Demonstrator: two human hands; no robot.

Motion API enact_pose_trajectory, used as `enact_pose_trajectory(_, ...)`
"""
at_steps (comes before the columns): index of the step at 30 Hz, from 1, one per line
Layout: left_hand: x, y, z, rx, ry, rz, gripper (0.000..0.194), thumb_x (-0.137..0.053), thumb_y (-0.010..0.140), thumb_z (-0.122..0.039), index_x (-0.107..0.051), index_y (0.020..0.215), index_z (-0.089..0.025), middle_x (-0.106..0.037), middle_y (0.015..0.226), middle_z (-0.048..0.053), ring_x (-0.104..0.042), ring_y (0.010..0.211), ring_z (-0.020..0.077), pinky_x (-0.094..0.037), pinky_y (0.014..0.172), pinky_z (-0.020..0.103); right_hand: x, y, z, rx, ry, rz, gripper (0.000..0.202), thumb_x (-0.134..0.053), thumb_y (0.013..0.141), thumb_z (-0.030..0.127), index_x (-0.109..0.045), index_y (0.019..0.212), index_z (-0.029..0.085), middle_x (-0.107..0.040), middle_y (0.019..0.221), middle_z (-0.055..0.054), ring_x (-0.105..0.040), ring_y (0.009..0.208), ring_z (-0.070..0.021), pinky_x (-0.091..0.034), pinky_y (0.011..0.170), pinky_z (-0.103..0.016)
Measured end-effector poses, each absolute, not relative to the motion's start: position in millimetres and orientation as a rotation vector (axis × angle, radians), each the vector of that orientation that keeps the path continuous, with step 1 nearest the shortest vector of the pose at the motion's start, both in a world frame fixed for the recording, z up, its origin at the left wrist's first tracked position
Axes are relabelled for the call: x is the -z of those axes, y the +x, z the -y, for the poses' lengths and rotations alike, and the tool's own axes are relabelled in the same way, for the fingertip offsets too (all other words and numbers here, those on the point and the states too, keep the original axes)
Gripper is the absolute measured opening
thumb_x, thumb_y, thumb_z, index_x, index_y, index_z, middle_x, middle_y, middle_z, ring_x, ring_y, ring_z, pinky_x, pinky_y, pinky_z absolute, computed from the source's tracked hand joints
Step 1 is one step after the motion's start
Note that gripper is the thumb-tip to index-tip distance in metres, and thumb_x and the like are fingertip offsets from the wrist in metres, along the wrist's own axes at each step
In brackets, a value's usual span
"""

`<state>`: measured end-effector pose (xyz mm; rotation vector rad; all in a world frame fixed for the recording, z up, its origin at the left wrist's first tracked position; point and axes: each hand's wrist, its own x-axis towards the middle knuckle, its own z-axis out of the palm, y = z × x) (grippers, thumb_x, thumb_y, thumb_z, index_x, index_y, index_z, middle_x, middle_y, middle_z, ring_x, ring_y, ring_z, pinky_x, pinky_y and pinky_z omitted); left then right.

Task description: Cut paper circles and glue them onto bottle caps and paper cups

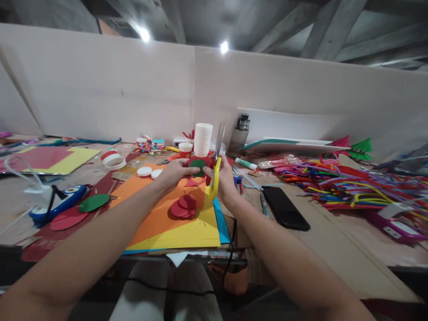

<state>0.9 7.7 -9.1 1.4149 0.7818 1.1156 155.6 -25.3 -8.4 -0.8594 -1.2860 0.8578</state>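
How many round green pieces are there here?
2: one small green piece between left hand and right hand; one large green piece at left, overlapping a red circle. Others may be hidden.

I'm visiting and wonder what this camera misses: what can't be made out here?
All in the head view:
- left hand, some fingers: hidden behind the green circle
- right hand, part: hidden by the scissors
- red circles, exact count: overlapping
- green-and-white tube, any print: too small
- pink sheet: cut off, left edge
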Motion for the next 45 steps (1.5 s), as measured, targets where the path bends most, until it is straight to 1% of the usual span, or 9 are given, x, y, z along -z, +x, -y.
enact_pose_trajectory(5, 10.3, 9.0, -0.2, -1.143, 1.291, -0.683, 0.042, -0.086, 0.059, -0.032, -0.075, 0.094, -0.013, -0.074, 0.089, 0.007, -0.064, 0.073, 0.0125, -0.045, 0.066, 0.023, 12.8, 156.3, 22.8, -0.855, -0.85, 1.225, 0.045, -0.07, 0.065, 0.04, -0.042, 0.097, 0.025, -0.058, 0.09, 0.001, -0.055, 0.071, -0.012, -0.045, 0.061, -0.025)
enact_pose_trajectory(11, 8.0, 11.2, -3.2, -1.169, 1.228, -0.726, 0.038, -0.088, 0.054, -0.031, -0.075, 0.083, -0.011, -0.073, 0.079, 0.007, -0.063, 0.065, 0.013, -0.044, 0.06, 0.023, 16.2, 157.7, 20.0, -0.815, -0.88, 1.332, 0.048, -0.066, 0.072, 0.049, -0.043, 0.107, 0.025, -0.059, 0.09, 0.0, -0.054, 0.07, -0.0129, -0.044, 0.06, -0.025)
enact_pose_trajectory(15, 1.8, 4.0, -10.4, -1.263, 1.138, -0.808, 0.037, -0.087, 0.048, -0.027, -0.073, 0.078, -0.012, -0.071, 0.07, 0.005, -0.059, 0.058, 0.0105, -0.037, 0.051, 0.02, 5.8, 162.5, 28.1, -0.69, -0.932, 1.511, 0.047, -0.058, 0.081, 0.055, -0.045, 0.115, 0.025, -0.059, 0.097, -0.004, -0.057, 0.085, -0.0169, -0.047, 0.075, -0.029)
enact_pose_trajectory(17, -1.4, -1.4, -13.5, -1.342, 1.088, -0.834, 0.036, -0.087, 0.047, -0.027, -0.071, 0.077, -0.013, -0.07, 0.069, 0.003, -0.056, 0.056, 0.0089, -0.034, 0.049, 0.019, -0.5, 167.4, 34.0, -0.643, -0.958, 1.635, 0.043, -0.054, 0.085, 0.055, -0.048, 0.114, 0.024, -0.059, 0.098, -0.005, -0.056, 0.089, -0.0177, -0.047, 0.08, -0.03)
enact_pose_trajectory(22, -5.4, -11.2, -18.7, -1.589, 0.986, -0.873, 0.034, -0.086, 0.05, -0.026, -0.068, 0.077, -0.015, -0.069, 0.069, -0.001, -0.055, 0.057, 0.0074, -0.03, 0.048, 0.018, -7.3, 176.3, 42.7, -0.603, -1.084, 1.931, 0.034, -0.053, 0.087, 0.053, -0.055, 0.097, 0.02, -0.059, 0.086, -0.002, -0.054, 0.08, -0.0157, -0.042, 0.072, -0.027)
enact_pose_trajectory(27, -10.2, -11.2, -17.4, -1.704, 0.881, -0.854, 0.031, -0.085, 0.051, -0.025, -0.065, 0.074, -0.015, -0.069, 0.069, -0.002, -0.058, 0.061, 0.0083, -0.037, 0.054, 0.018, -4.4, 175.6, 40.6, -0.582, -1.142, 2.095, 0.033, -0.052, 0.088, 0.052, -0.053, 0.085, 0.02, -0.058, 0.081, -0.001, -0.052, 0.073, -0.0139, -0.039, 0.065, -0.025)
enact_pose_trajectory(33, -12.1, -13.4, -19.7, -1.69, 0.792, -0.86, 0.03, -0.083, 0.055, -0.021, -0.059, 0.073, -0.017, -0.067, 0.066, -0.003, -0.063, 0.065, 0.0097, -0.037, 0.053, 0.018, 2.6, 177.4, 35.9, -0.668, -1.131, 2.078, 0.029, -0.054, 0.088, 0.049, -0.051, 0.085, 0.021, -0.056, 0.072, 0.001, -0.051, 0.065, -0.0124, -0.039, 0.058, -0.023)
enact_pose_trajectory(37, -8.5, -15.0, -25.3, -1.709, 0.695, -0.797, 0.029, -0.082, 0.057, -0.016, -0.057, 0.071, -0.017, -0.066, 0.063, -0.004, -0.061, 0.059, 0.0081, -0.033, 0.047, 0.017, 3.5, 177.1, 36.3, -0.764, -1.126, 2.054, 0.031, -0.054, 0.088, 0.051, -0.051, 0.086, 0.021, -0.057, 0.07, 0.002, -0.051, 0.059, -0.0114, -0.04, 0.054, -0.023)
enact_pose_trajectory(45, -5.2, -3.9, -15.4, -1.521, 0.76, -0.623, 0.021, -0.081, 0.057, -0.009, -0.065, 0.069, -0.011, -0.066, 0.061, 0.0, -0.054, 0.051, 0.006, -0.028, 0.042, 0.017, 1.7, 173.5, 38.9, -0.814, -1.137, 1.947, 0.036, -0.053, 0.087, 0.056, -0.05, 0.083, 0.021, -0.052, 0.067, 0.002, -0.046, 0.054, -0.0098, -0.039, 0.05, -0.022)
